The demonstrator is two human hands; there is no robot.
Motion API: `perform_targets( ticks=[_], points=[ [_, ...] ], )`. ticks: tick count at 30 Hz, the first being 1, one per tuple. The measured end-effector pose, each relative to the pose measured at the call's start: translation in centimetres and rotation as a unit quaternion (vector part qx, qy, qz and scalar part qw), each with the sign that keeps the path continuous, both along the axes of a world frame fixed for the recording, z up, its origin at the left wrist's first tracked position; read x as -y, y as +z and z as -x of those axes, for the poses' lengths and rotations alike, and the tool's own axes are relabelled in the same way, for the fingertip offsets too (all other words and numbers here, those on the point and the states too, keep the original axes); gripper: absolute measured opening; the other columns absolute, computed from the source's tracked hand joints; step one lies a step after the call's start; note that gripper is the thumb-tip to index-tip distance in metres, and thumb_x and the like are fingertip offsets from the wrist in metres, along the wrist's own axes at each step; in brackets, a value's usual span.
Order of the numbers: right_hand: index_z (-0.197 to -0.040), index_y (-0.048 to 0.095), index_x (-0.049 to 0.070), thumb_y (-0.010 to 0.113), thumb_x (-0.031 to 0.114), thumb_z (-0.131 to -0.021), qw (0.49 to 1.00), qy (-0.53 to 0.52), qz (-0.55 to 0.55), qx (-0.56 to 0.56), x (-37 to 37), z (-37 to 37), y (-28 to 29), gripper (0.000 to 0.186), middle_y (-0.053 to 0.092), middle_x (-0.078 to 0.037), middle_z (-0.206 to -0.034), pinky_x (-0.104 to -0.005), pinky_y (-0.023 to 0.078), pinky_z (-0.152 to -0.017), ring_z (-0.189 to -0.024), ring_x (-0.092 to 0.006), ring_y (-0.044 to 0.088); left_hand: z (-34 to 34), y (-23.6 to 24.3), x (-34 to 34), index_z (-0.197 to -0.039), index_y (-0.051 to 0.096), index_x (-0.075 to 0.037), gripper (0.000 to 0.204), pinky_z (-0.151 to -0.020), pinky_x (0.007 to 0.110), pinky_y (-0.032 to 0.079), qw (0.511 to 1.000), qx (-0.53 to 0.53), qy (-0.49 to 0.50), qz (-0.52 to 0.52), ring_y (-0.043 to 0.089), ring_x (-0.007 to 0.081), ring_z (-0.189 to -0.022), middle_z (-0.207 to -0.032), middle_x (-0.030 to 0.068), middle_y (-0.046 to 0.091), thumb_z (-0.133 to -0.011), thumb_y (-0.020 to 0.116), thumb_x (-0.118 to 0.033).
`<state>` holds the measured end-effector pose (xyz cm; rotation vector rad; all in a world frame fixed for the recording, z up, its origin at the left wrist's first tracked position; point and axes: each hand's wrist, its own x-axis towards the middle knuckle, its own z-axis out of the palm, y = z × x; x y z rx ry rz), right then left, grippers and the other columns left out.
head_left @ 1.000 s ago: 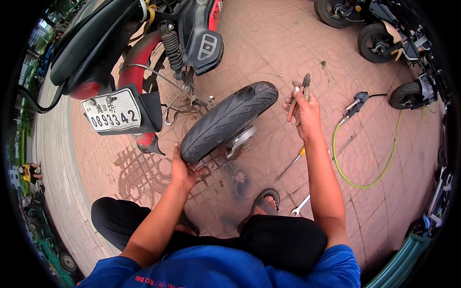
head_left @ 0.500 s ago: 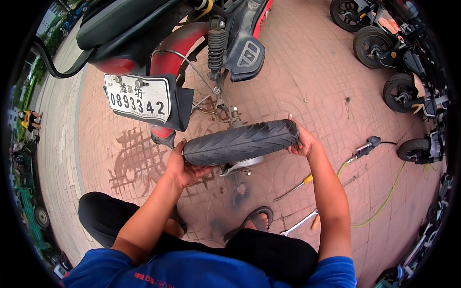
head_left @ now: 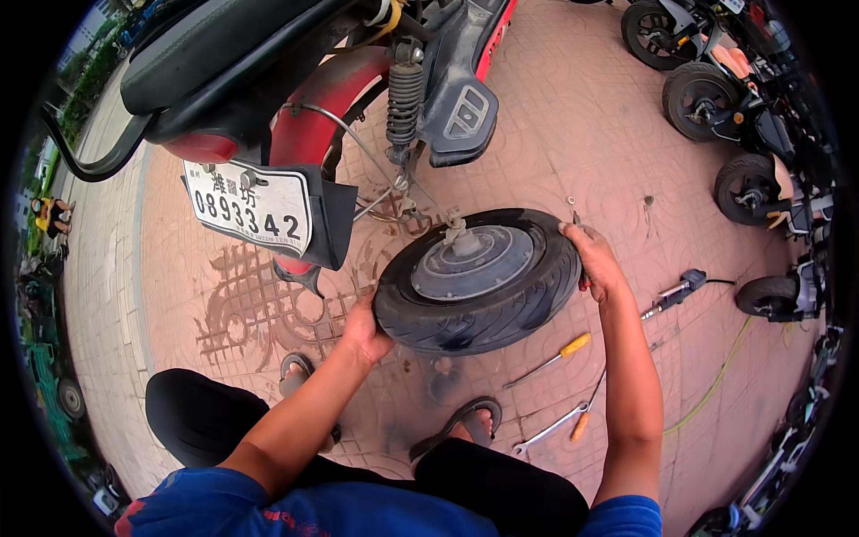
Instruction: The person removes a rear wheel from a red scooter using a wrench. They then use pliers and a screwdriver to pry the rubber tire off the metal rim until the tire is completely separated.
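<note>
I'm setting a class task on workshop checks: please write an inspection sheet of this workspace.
Surface: reddish patterned paving, dark stains at left.
Job's things: wheel, tilted; red-and-black two-wheeler beyond it.
Clutter: yellow-handled screwdriver, wrench, orange-handled tool, black-and-silver device on paving.
Grippers: left hand and right hand hold the wheel's opposite sides; right also has a mostly hidden tool.
Cables: green hose on paving; grey cable on two-wheeler.
Surroundings: parked two-wheelers right; person far left.

Your left grip point(head_left: 365, 331), 8 o'clock: some fingers hidden by wheel point(head_left: 474, 264). Right grip point(head_left: 598, 264), 3 o'clock: your tool point(head_left: 584, 284) mostly covered. Wheel underside hidden. Scooter point(head_left: 304, 130), 11 o'clock: cut off by top edge.
</note>
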<state>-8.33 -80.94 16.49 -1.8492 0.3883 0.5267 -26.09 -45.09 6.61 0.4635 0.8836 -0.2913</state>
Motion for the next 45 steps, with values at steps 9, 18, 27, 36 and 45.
perform_targets(
  ticks=[9, 18, 27, 36, 45],
  points=[
    [-0.121, 0.07, -0.006, 0.077, 0.059, -0.095, 0.996, -0.057, 0.033, 0.054, -0.5, 2.7, -0.4, 0.071, 0.058, 0.0, -0.07, -0.0287, 0.031, -0.037, -0.046, -0.0091, 0.044, 0.0, -0.7, 1.7, -0.152, 0.059, -0.007, 0.057, -0.124, 0.053, 0.043, 0.999, -0.021, -0.006, -0.04, 0.059, 0.0321, -0.144, -0.157, 0.0122, 0.063, -0.118, 0.037, -0.047],
    [-0.089, 0.071, 0.002, 0.074, 0.067, -0.098, 0.997, -0.06, 0.01, -0.045, 2.0, 1.4, -2.6, 0.066, 0.058, -0.001, -0.063, -0.0313, 0.031, -0.037, -0.039, -0.0116, 0.042, 1.3, 4.9, 1.8, -0.146, 0.062, -0.014, 0.056, -0.105, 0.057, 0.055, 0.972, -0.111, -0.11, -0.176, 0.07, 0.0277, -0.123, -0.142, 0.0099, 0.07, -0.112, 0.051, -0.057],
    [-0.079, 0.073, 0.012, 0.071, 0.06, -0.104, 0.977, -0.06, -0.137, -0.154, 2.8, -6.8, -11.5, 0.054, 0.06, 0.004, -0.06, -0.0308, 0.03, -0.039, -0.038, -0.0124, 0.039, 2.0, 7.0, 2.2, -0.15, 0.056, -0.012, 0.06, -0.108, 0.069, 0.049, 0.987, -0.101, -0.109, -0.061, 0.067, 0.0397, -0.126, -0.15, 0.0137, 0.065, -0.109, 0.06, -0.056],
    [-0.116, 0.076, 0.001, 0.073, 0.061, -0.102, 0.981, 0.031, -0.044, -0.187, -0.6, 0.1, -5.7, 0.062, 0.079, -0.008, -0.094, -0.0238, 0.039, -0.044, -0.062, -0.0113, 0.064, 4.3, 2.9, -3.0, -0.154, 0.058, -0.016, 0.059, -0.11, 0.056, 0.053, 0.991, -0.092, -0.012, -0.098, 0.064, 0.0289, -0.137, -0.156, 0.0078, 0.064, -0.11, 0.058, -0.057],
    [-0.138, 0.069, -0.003, 0.079, 0.069, -0.093, 0.928, 0.186, -0.072, -0.315, -4.5, -3.5, -16.3, 0.086, 0.08, -0.017, -0.12, -0.0231, 0.041, -0.045, -0.076, -0.012, 0.071, 1.8, 9.9, -3.6, -0.15, 0.062, -0.01, 0.055, -0.119, 0.046, 0.047, 0.966, -0.025, 0.061, -0.251, 0.065, 0.027, -0.134, -0.148, 0.0076, 0.069, -0.109, 0.064, -0.047]
  ],
)
